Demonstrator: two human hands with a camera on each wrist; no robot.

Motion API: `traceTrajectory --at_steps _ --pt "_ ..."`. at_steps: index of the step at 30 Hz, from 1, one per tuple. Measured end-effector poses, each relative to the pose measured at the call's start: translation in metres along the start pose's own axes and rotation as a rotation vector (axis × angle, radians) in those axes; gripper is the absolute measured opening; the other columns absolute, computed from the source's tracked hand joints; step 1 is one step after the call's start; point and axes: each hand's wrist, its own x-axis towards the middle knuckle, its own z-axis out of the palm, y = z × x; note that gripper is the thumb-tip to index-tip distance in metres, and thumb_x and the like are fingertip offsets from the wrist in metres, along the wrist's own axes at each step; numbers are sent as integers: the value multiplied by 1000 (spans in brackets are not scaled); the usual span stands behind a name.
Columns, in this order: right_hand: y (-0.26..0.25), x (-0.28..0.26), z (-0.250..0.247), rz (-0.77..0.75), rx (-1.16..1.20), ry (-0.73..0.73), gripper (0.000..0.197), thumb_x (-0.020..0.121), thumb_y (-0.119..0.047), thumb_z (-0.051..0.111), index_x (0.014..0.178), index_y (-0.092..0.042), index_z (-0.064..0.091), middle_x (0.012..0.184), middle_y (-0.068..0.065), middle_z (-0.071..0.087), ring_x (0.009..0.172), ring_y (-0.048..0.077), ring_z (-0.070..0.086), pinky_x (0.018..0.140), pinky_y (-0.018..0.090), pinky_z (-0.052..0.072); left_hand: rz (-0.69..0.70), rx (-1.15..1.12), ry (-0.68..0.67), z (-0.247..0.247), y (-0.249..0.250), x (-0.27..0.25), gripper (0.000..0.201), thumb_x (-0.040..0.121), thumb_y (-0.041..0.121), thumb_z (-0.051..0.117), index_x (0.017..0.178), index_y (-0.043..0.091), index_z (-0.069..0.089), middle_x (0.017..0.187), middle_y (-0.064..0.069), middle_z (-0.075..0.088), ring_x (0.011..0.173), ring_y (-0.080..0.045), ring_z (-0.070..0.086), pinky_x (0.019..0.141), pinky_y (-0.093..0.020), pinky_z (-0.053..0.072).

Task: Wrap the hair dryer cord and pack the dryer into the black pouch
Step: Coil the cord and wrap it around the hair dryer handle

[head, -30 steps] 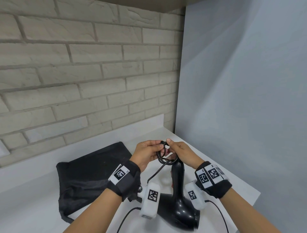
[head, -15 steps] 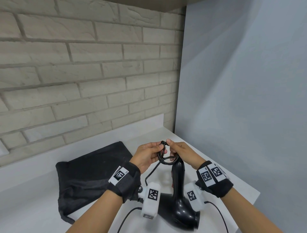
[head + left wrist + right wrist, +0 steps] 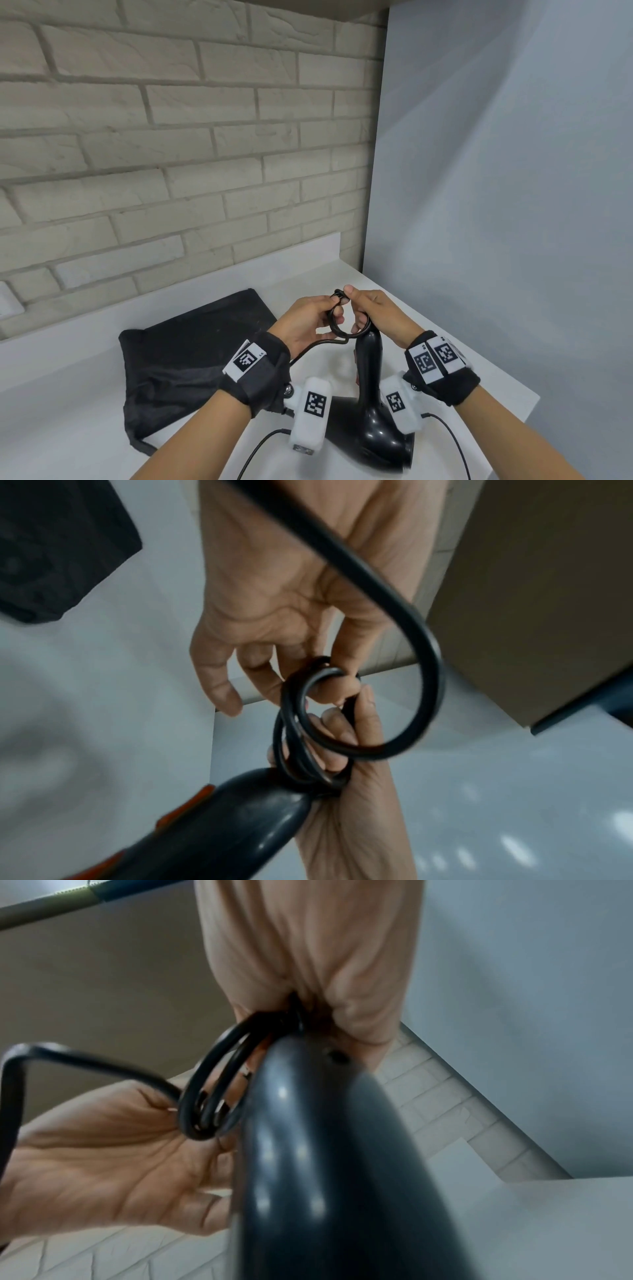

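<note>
A glossy black hair dryer [image 3: 368, 404] stands with its handle up on the white counter [image 3: 462, 373]; its handle fills the right wrist view [image 3: 325, 1164] and shows orange switches in the left wrist view [image 3: 240, 818]. Small coils of its black cord [image 3: 337, 327] hang just above the handle end. My left hand [image 3: 308, 325] and right hand [image 3: 373, 315] both pinch the top of the coils. The coils [image 3: 308, 737] loop round the fingers, and a loose length of cord [image 3: 394, 601] arcs away. The black pouch [image 3: 191, 359] lies flat to the left.
A brick wall [image 3: 171, 154] backs the counter and a grey panel [image 3: 496, 205] closes the right side. The counter's right edge [image 3: 534, 401] is close to my right wrist. Loose cord [image 3: 260, 448] trails off the near edge.
The hands and the coil have barely moved; the coil sits slightly rounder between the fingers.
</note>
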Motion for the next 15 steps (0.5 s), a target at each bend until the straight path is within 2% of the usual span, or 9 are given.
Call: traceTrajectory --at_steps 3,5,8,12,15 --pt "-1 -1 1 -10 -5 -8 48 96 -32 44 51 -15 37 37 -8 38 41 10 54 51 14 46 46 169 43 3 1 -2 21 91 31 55 78 16 61 61 5 46 64 -10 47 75 -29 46" --pt "-2 -2 2 -8 23 -18 47 95 -32 44 52 -15 39 37 -8 38 42 11 52 54 16 48 85 206 71 4 0 -2 23 93 31 51 79 15 61 58 5 44 62 -10 44 74 -28 47" --pt "-5 -4 4 -5 102 -46 44 96 -30 44 55 -14 44 40 -6 40 42 11 49 55 20 50 73 205 88 3 2 -3 30 96 37 43 82 16 60 57 6 42 59 -10 42 71 -26 48" --pt "-5 -5 6 2 178 -88 41 96 -30 44 59 -12 47 42 -4 46 41 10 50 60 26 54 61 239 77 1 6 -4 33 96 40 41 75 18 55 52 8 41 60 -10 43 73 -28 46" --pt "-6 -6 6 33 253 -129 38 96 -29 41 65 -10 52 38 -7 38 39 8 46 62 27 56 58 257 70 2 7 -4 36 96 41 38 71 20 51 48 11 39 61 -10 41 73 -28 43"
